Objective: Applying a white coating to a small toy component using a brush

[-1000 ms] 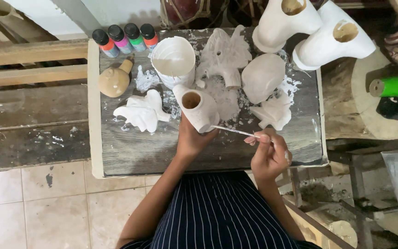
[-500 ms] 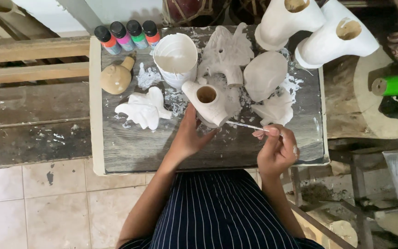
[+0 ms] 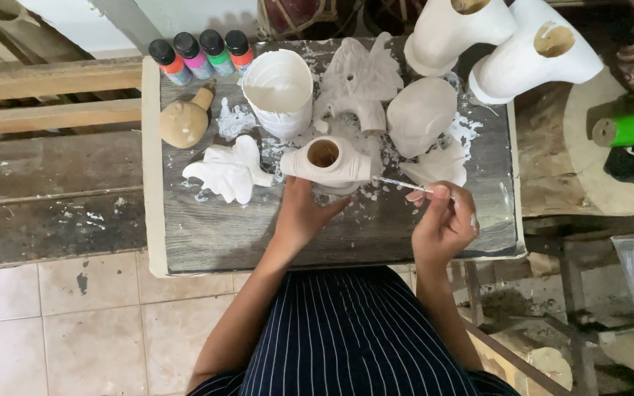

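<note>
My left hand (image 3: pixel 301 216) hides the clay vessel's (image 3: pixel 326 162) underside; at two o'clock, the green tube (image 3: pixel 632 128) runs off the frame's edge.

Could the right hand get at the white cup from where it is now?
Probably not directly: the right hand holds a thin brush, and the clay piece in the left hand lies across the way to the white cup.

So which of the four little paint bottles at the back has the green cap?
The third bottle from the left, between the pink-capped bottle and the red-capped end bottle.
</note>
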